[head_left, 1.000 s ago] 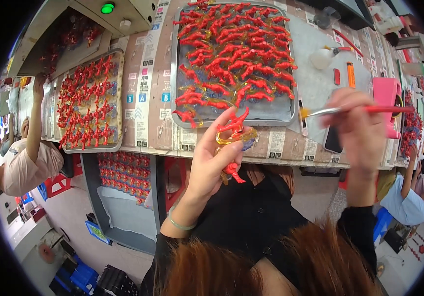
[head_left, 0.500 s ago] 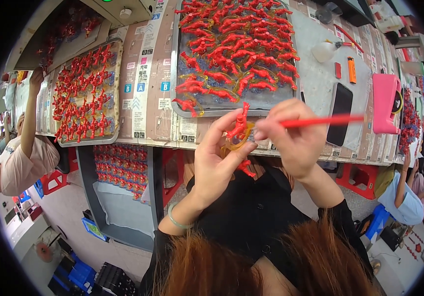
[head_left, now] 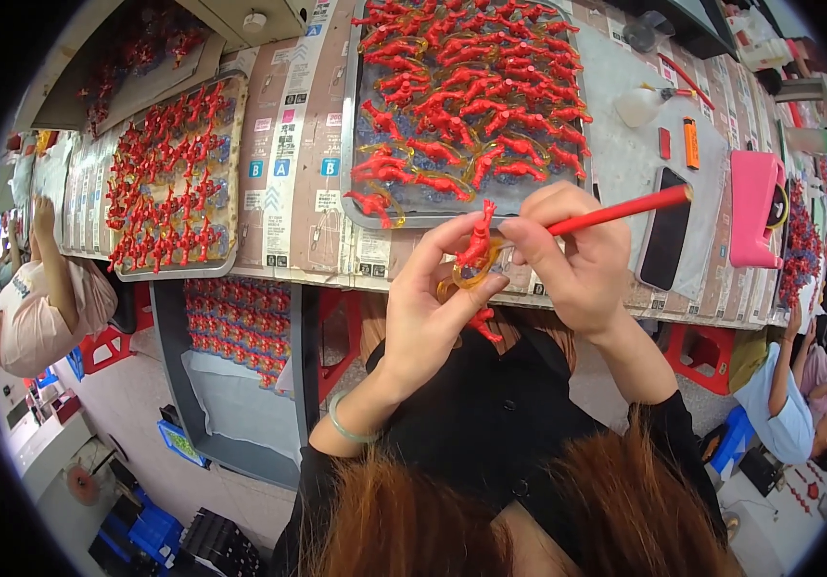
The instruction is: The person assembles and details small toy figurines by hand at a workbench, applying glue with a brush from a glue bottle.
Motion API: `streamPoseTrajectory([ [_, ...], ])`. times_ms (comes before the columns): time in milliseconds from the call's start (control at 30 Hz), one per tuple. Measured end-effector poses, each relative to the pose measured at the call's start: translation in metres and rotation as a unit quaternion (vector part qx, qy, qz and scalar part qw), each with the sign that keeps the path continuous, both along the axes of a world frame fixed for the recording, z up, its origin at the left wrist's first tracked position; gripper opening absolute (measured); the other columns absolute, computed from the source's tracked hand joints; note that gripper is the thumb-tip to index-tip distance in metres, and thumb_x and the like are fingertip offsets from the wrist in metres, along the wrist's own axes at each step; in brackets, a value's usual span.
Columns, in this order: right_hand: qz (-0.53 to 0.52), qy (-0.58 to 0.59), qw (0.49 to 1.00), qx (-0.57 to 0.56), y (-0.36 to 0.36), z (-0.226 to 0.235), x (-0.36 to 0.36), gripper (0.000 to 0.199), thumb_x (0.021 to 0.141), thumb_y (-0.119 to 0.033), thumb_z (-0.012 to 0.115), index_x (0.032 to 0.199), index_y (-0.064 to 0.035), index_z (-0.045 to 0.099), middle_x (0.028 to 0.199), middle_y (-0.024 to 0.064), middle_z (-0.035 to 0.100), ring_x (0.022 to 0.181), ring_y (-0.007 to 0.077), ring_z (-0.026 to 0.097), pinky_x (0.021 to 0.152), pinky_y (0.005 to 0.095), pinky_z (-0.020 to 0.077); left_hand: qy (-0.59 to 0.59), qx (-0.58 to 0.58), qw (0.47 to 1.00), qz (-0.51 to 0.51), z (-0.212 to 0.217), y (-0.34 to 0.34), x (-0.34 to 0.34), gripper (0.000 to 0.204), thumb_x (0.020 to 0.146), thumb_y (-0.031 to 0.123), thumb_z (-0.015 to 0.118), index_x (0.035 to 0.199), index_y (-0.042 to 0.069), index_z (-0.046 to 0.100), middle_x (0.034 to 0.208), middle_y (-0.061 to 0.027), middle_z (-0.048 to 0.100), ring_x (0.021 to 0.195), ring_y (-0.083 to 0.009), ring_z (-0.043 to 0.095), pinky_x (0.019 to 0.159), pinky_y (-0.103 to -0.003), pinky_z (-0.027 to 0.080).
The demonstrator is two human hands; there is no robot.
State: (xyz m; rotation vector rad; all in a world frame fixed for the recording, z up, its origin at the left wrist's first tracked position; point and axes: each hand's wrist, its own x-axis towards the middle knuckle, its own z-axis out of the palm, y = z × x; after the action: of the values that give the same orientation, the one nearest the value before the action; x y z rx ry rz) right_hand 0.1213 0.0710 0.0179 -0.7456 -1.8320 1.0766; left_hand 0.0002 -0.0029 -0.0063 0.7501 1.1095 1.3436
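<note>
Cardboard-covered counter (head_left: 288, 144) carries a grey tray (head_left: 351, 207) of red figures. Just before it, the left hand (head_left: 432, 308) pinches one red figure (head_left: 478, 245) on an amber ring; the right hand (head_left: 572, 260), closed around a red brush (head_left: 620, 210), touches its tip there. Steady strokes likely suit best.

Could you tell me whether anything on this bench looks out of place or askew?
Nothing stands out. The red figures lie loosely in the grey tray, none spilled over its rim. The left hand holds one figure; the right hand holds a red brush.
</note>
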Motion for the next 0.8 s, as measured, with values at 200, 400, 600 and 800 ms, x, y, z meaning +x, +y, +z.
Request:
streamPoseTrajectory([
  [200,0.021,-0.013,0.999,0.026,-0.001,0.002,-0.004,0.011,0.069,-0.005,0.064,0.069,-0.0017,0.054,0.063,0.0079,0.052,0.054,0.0190,0.052,0.048,0.0267,0.0396,0.024,-0.008,1.000,-0.015,-0.002,0.002,-0.002,0.047,0.074,-0.005,0.057,0.117,0.003,0.040,0.103,-0.0066,0.047,0.092,-0.0122,0.051,0.075,-0.023,0.045],
  [400,-0.146,-0.063,0.978,-0.132,0.013,0.007,0.020,0.006,0.076,-0.003,0.055,0.071,-0.0017,0.052,0.068,0.0057,0.052,0.062,0.0139,0.051,0.054,0.0242,0.0402,-0.274,-0.065,0.959,-0.042,0.001,-0.002,-0.014,0.048,0.077,-0.003,0.052,0.122,0.000,0.034,0.104,-0.0136,0.051,0.062,-0.0092,0.049,0.056,-0.020,0.044],
  [600,0.023,0.018,0.995,0.094,0.000,0.005,0.002,0.008,0.084,-0.005,0.046,0.078,-0.0004,0.049,0.070,0.0064,0.050,0.056,0.0114,0.050,0.053,0.0201,0.0407,-0.171,-0.072,0.982,-0.028,0.005,0.000,-0.010,0.048,0.077,-0.003,0.051,0.122,0.001,0.034,0.107,-0.0150,0.051,0.062,-0.0098,0.051,0.056,-0.020,0.045],
  [800,-0.152,0.088,0.981,-0.084,0.008,0.008,0.019,0.013,0.085,-0.011,0.047,0.081,0.0018,0.049,0.071,0.0081,0.051,0.057,0.0145,0.052,0.054,0.0235,0.0427,-0.327,-0.096,0.938,-0.069,-0.004,-0.002,-0.018,0.047,0.079,0.004,0.051,0.123,0.002,0.032,0.108,-0.0160,0.051,0.059,-0.0095,0.051,0.050,-0.020,0.044],
])
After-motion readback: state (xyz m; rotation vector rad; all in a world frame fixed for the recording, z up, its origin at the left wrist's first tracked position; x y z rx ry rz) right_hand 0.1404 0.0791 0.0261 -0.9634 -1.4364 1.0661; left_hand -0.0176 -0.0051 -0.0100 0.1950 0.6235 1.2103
